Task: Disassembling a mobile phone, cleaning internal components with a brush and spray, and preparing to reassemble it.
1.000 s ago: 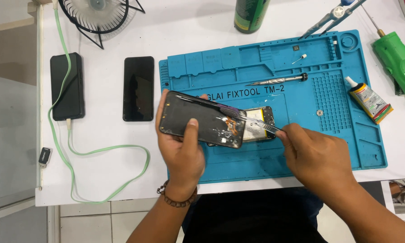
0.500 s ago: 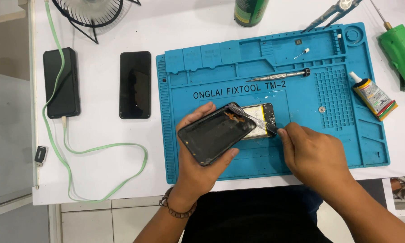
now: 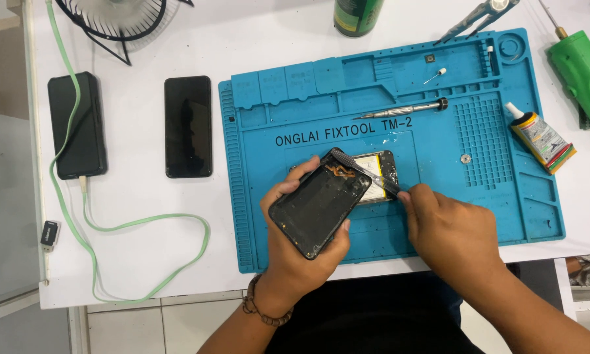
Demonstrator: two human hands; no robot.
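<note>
My left hand (image 3: 295, 252) grips a black phone back cover (image 3: 321, 203), tilted up off the opened phone body (image 3: 377, 176) that lies on the blue repair mat (image 3: 387, 118). An orange flex cable shows near the cover's top edge. My right hand (image 3: 449, 229) holds a thin metal tool (image 3: 367, 172) whose tip reaches between the cover and the phone body. A pale battery shows inside the body.
A screwdriver (image 3: 406, 109) lies on the mat. A glue tube (image 3: 539, 136) and a green tool (image 3: 582, 69) are at the right. A black phone (image 3: 188, 126) and a dark power bank (image 3: 77, 124) with a green cable (image 3: 144, 226) lie left. A fan (image 3: 115, 19) and green can (image 3: 357, 14) stand behind.
My left hand has swung the back cover further up and away from the phone body. The right hand with the tool has stayed at the seam.
</note>
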